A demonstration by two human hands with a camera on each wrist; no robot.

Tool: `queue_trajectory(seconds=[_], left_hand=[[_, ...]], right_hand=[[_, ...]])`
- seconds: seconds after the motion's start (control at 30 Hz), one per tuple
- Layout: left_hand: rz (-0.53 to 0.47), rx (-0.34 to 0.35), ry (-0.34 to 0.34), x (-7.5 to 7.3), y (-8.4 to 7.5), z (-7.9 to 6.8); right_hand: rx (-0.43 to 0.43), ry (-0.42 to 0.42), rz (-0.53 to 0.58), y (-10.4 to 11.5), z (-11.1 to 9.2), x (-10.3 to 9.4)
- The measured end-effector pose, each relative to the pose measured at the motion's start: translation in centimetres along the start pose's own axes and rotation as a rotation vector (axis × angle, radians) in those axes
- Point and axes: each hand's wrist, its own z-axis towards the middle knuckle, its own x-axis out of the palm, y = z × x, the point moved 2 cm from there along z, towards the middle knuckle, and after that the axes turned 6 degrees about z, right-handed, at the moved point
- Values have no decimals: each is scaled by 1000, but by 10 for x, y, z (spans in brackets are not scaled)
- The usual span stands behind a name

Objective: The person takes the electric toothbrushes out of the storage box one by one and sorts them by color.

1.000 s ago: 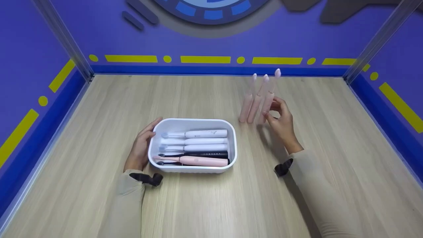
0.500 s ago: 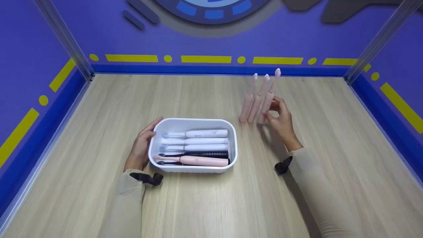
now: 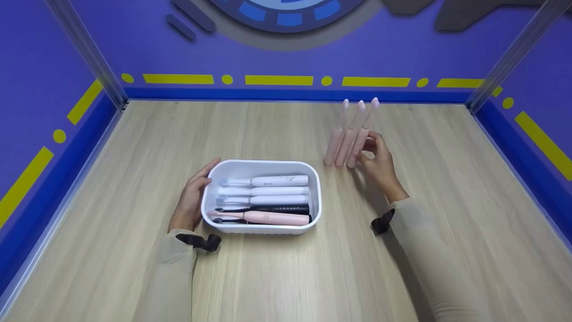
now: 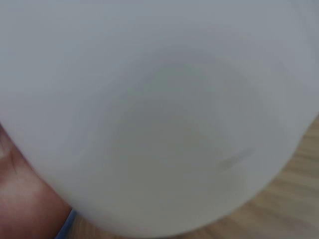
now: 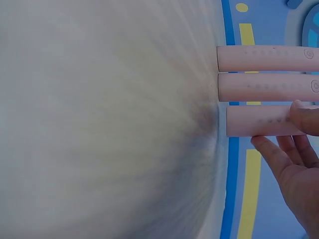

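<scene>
- At the left end of the white plastic bin [image 3: 262, 229], the person's left hand [image 3: 190, 199] holds the wall, its fingers bent round the far left corner and its thumb at the rim; in the left wrist view the bin's wall fills most of the frame, so the rest of the grip cannot be told.
- To the right of the bin and slightly beyond it, the right hand [image 3: 380, 167] is partly closed, pinching the handle of the rightmost pink electric toothbrush [image 3: 359, 145] between thumb and fingers.
- That toothbrush is roughly upright, head up; whether its base touches the table [image 3: 286, 277] cannot be told.
- Between it and the bin, the middle pink toothbrush [image 3: 345, 147] and the leftmost pink toothbrush [image 3: 333, 147] stand upright on their handle ends, close together in one row; a narrow gap parts the middle one from the pinched one.
- Inside the bin, brush heads to the left, lie three white electric toothbrushes [image 3: 279, 200], a black electric toothbrush [image 3: 277, 209] and, nearest the person, a pink toothbrush [image 3: 277, 218] over another dark one, mostly hidden.
- Nearer the person than the bin's lower left corner is a black wrist camera [image 3: 199, 242] on a beige sleeve [image 3: 167, 281].
</scene>
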Motion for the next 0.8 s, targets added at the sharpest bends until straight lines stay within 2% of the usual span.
queue_trajectory(seconds=[0.5,0.8], left_hand=[[-3,3,6,-1,0,0],[10,21,6,-1,0,0]], right_hand=[[11,9,-9,-1,0,2],[57,35,-30,-4,-1,0]])
